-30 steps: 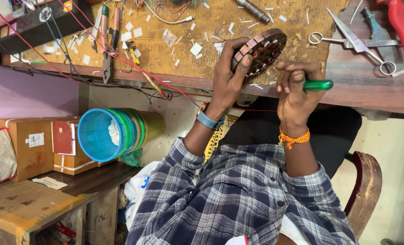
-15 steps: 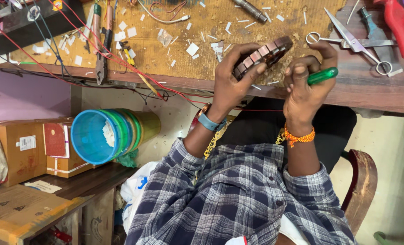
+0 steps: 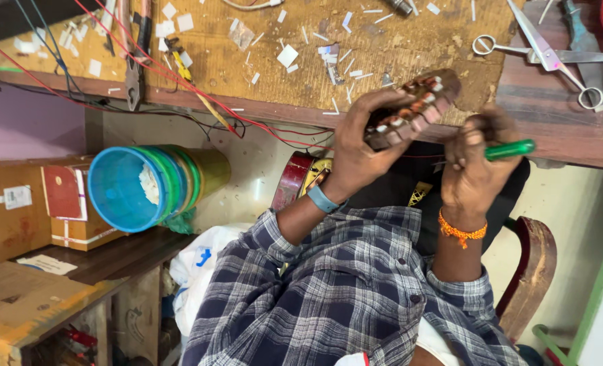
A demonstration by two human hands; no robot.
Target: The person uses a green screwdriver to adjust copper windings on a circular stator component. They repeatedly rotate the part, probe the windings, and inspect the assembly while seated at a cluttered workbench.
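My left hand [image 3: 351, 146], with a blue wristband, grips a round motor stator [image 3: 415, 107] with copper windings and holds it edge-on over the front edge of the workbench [image 3: 261, 68]. My right hand [image 3: 473, 171], with an orange thread at the wrist, is closed around a green-handled tool [image 3: 511, 149]. The tool's thin tip points toward the stator's lower side. Both hands are close together, just in front of my plaid-shirted chest.
Scissors [image 3: 542, 49] lie at the bench's right end and pliers [image 3: 135, 64] at its left, among paper scraps and red wires [image 3: 200, 91]. Stacked blue and green buckets [image 3: 146, 186] and cardboard boxes [image 3: 17, 203] stand on a low wooden table at left. A wooden chair [image 3: 533, 271] is at right.
Both hands have come down from over the bench top to its front edge. The stator has turned from showing its face to nearly edge-on. The green tool stays in my right hand.
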